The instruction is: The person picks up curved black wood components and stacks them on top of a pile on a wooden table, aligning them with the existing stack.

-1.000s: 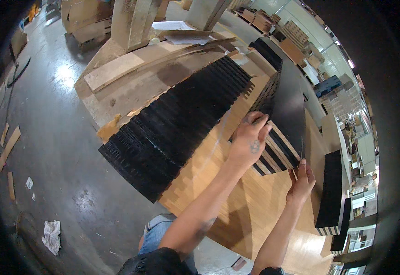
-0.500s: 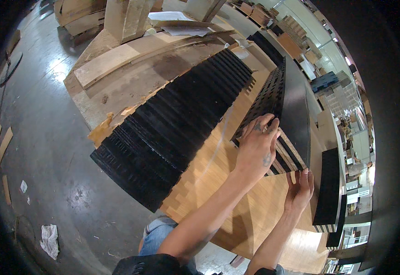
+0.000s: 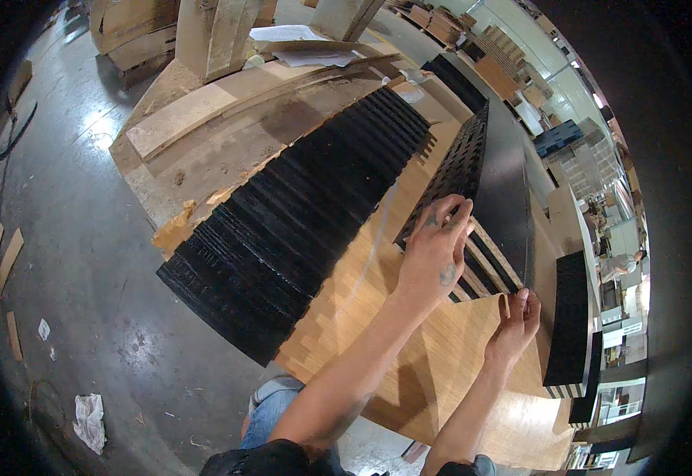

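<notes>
A stack of long black boards (image 3: 506, 186) lies on the wood-grain table (image 3: 409, 361), its raw tan particleboard ends facing me. Slots line the left side of the stack. My left hand (image 3: 437, 250) is bent over the near left end of these boards, its fingers closed on the edge. At the near right corner, my right hand (image 3: 512, 327) has its thumb and fingers pinched together against the boards' end. Exactly what sits between those fingertips is hidden. To the left lies a wide row of black strips (image 3: 302, 218) packed side by side, nearest my left forearm.
Torn brown cardboard (image 3: 175, 226) edges the black strips. Behind it are a curved wooden board (image 3: 203, 107) and white papers (image 3: 314, 57). More black boards (image 3: 568, 325) stand at the right. Wood offcuts (image 3: 6, 268) and a crumpled white cloth (image 3: 90, 423) lie on the grey floor.
Both hands have shifted slightly left in the picture, and the view has moved a little too. The hands remain at the near end of the black boards.
</notes>
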